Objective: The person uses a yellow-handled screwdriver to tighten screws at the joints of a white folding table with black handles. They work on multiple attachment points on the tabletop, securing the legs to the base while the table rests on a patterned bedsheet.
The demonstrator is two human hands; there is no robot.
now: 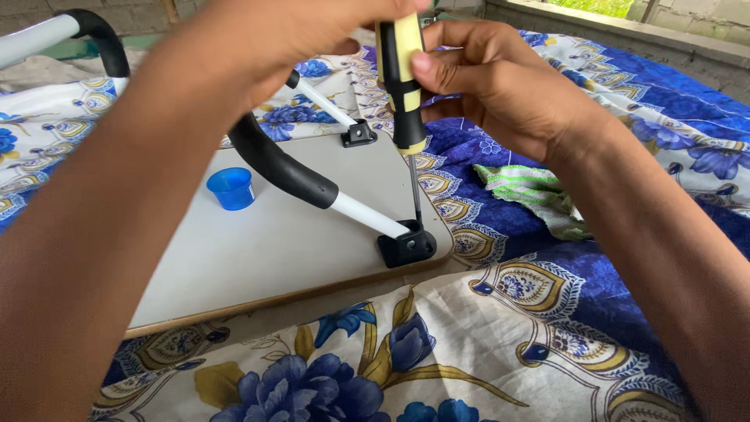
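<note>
One small blue cup (231, 188) sits on the pale board (234, 250), contents unseen. Both hands, left hand (266, 39) and right hand (492, 82), close around the yellow-and-black screwdriver (405, 86) (held upright), its tip at the black bracket (406, 244) holding a white tube leg (367, 216).

Domestic setting, probably a home sleeping area: a bed covered with a blue, white and yellow floral cotton bedsheet (547, 312), a crumpled green-and-white striped cloth (531, 191) lying on it, and a bare grey concrete ledge (625, 31) behind.
</note>
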